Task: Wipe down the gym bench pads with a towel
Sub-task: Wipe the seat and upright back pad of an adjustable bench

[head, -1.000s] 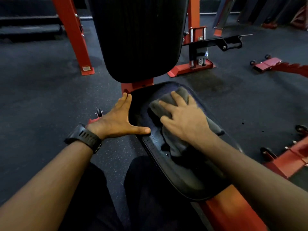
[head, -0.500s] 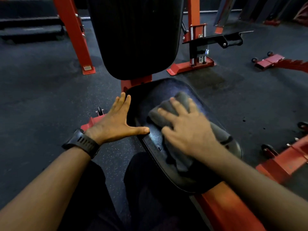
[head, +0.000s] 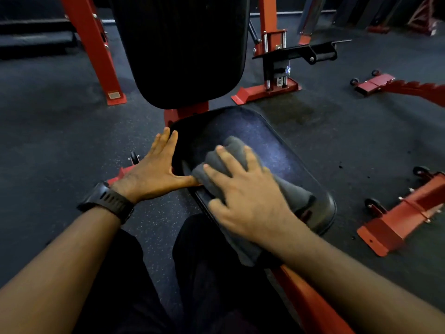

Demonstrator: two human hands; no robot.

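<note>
Right hand (head: pixel 248 201): flat, fingers spread, pressing the grey towel (head: pixel 231 150) onto the seat pad (head: pixel 284 160); grip apart, nothing clamped.
Left hand (head: pixel 149 172): open, braced on the pad's left edge, thumb touching the towel (black watch (head: pixel 108 201) on wrist).
Towel: bunched, possibly trailing over the near edge.
Back pad (head: pixel 183 49): upright behind.

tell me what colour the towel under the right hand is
Grey: the towel is a plain dark grey, seen in the head view, the only one given.
</note>
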